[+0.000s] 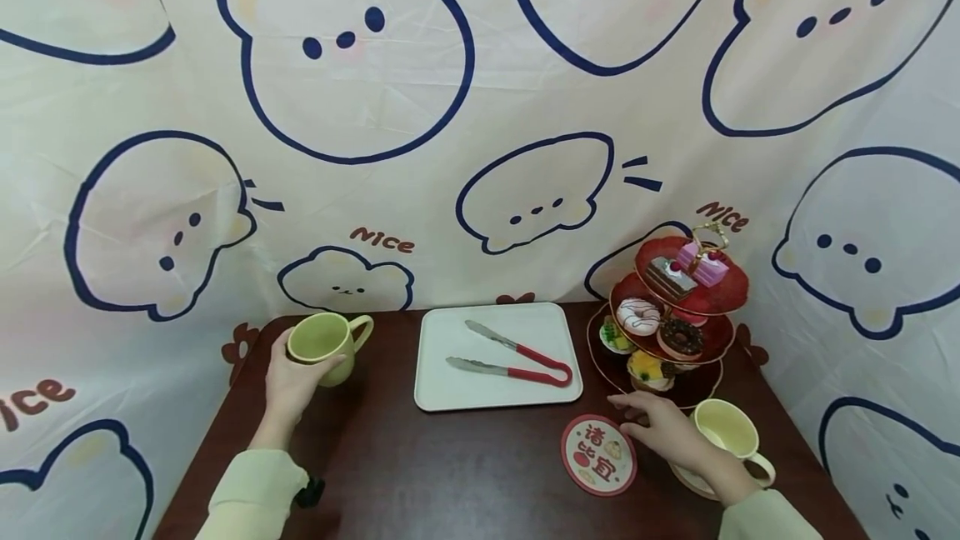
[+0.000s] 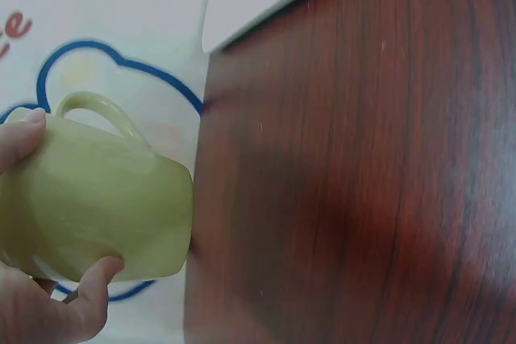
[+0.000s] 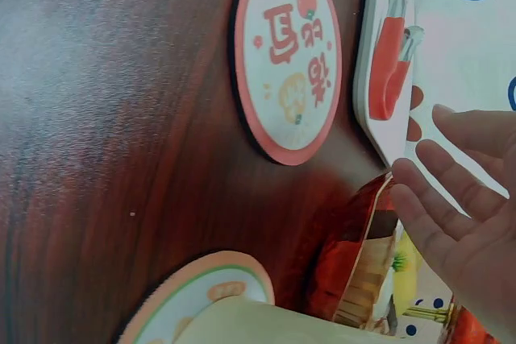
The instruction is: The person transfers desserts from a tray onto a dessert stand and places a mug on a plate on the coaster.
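Observation:
At the back left of the table, my left hand grips a yellow-green mug around its body. Its handle points away from the fingers, and the thumb and a finger lie on its side in the left wrist view. My right hand holds nothing; its fingers are loosely extended toward the tiered stand's lowest plate. Left of that hand lies a round red-rimmed coaster with printed characters. A pale yellow mug stands on another coaster behind the right wrist.
A white tray with red-handled tongs lies at the back middle. The tiered red stand at the back right bears cakes, donuts and cupcakes. A cartoon-printed cloth hangs behind the brown table.

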A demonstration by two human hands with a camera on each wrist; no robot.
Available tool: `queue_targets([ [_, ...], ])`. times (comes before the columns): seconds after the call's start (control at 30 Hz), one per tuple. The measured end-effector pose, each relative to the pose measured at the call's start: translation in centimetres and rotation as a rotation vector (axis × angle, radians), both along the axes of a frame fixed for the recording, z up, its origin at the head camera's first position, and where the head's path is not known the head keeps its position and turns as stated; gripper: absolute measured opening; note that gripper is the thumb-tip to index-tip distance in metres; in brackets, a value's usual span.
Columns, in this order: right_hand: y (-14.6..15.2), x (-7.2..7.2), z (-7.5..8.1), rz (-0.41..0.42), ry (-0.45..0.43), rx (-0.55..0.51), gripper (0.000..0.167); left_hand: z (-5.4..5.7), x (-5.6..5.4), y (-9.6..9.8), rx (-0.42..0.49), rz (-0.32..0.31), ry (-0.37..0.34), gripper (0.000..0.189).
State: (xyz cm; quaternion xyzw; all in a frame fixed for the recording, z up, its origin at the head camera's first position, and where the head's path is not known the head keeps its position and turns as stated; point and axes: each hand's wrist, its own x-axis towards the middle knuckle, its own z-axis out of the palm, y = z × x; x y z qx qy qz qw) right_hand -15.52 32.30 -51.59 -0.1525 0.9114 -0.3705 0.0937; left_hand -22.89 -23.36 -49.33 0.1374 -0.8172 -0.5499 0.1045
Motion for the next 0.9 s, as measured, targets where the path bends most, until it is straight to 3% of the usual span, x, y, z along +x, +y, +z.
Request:
queue_targets([
  [0.3,-0.5,-0.4,1.5,0.037,0.039,0.007,0.044,1.3,0.6,2.8,0.018,-0.059,0.011,0.104],
  [0.5,-0.3,-0.6,2.9,0.07,0.123,0.056,0.047,1.8,1.2,4.5,0.037,-0.127,0.036,0.104],
  [0.7,-0.8,-0.8,4.3,0.043,0.203,0.063,0.047,2.3,1.9,5.9,0.063,-0.176,0.064,0.1],
  [0.9,-1.9,-0.8,4.7,0.015,0.258,0.032,0.046,2.8,2.6,7.2,0.029,-0.232,0.07,0.102],
])
